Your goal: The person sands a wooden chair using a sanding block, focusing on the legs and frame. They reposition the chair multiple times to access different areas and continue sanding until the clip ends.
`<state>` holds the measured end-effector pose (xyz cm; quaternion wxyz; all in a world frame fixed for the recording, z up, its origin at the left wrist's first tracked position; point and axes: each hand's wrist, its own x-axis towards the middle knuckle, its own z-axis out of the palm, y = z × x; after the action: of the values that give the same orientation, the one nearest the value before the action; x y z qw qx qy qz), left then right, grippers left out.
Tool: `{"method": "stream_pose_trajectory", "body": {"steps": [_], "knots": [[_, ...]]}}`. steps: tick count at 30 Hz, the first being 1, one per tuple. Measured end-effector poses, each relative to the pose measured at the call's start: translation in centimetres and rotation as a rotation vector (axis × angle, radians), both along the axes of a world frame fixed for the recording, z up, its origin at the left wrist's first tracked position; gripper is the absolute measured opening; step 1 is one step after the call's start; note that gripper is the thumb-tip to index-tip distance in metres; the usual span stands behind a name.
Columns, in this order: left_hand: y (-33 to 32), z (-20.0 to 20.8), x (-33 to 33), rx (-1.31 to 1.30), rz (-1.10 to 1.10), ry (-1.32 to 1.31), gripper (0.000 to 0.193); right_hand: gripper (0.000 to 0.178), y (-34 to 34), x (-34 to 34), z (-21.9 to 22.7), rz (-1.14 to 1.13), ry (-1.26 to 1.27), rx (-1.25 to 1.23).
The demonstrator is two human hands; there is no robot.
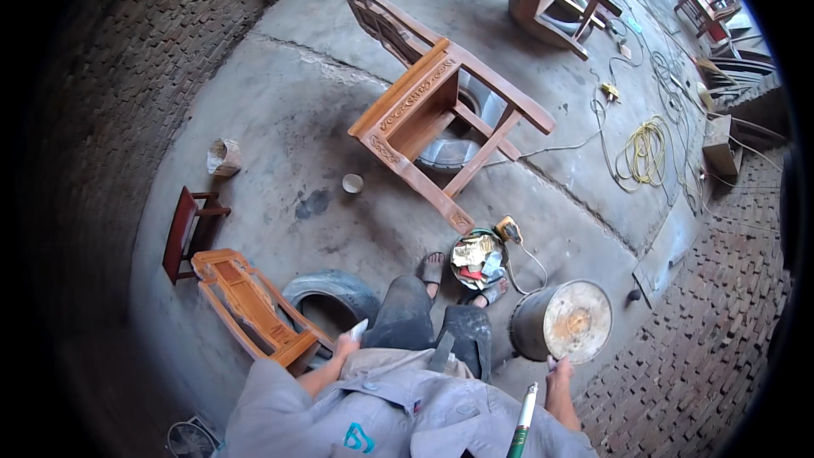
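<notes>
My left hand (346,346) is closed around a small pale, pointed thing (359,331) above my left thigh, beside an orange-brown carved wooden chair (246,301). Low on the right, my right hand (559,370) is closed at the near rim of a metal drum (521,322) with a stained lid. A whitish bit shows at its fingertips, too small to name. Ahead, a larger carved wooden chair (415,102) lies tipped over on a tyre (449,153). Between my feet stands a bucket (477,261) filled with folded scraps, and a yellow-and-black power tool (509,229) rests at its rim.
A tyre (339,288) lies left of my knees. Farther left are a small dark red stool (186,229), a container (224,157) and a white cup (353,183). Coiled yellow cable (646,153) and loose cords cross the right side. A green-and-white stick (523,424) shows at my chest.
</notes>
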<state>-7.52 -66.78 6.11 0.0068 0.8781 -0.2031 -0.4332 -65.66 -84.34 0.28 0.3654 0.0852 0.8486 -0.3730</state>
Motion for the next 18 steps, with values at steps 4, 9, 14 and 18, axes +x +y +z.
{"method": "stream_pose_trajectory", "body": {"steps": [4, 9, 14, 18], "knots": [[12.2, -5.6, -1.3, -0.225, -0.021, 0.106, 0.027, 0.038, -9.8, -2.9, -4.6, 0.158, -0.003, -0.134], [16.3, -3.4, -9.1, 0.017, 0.116, 0.092, 0.027, 0.034, -23.3, -3.9, -11.2, 0.356, 0.066, -0.195], [16.0, 1.1, -15.9, 0.18, 0.285, 0.024, 0.027, 0.044, -32.6, -0.2, -14.9, 0.379, 0.021, -0.235], [16.8, 2.2, -20.1, 0.239, 0.401, 0.004, 0.026, 0.045, -35.5, 2.9, -16.9, 0.322, -0.082, -0.2]]}}
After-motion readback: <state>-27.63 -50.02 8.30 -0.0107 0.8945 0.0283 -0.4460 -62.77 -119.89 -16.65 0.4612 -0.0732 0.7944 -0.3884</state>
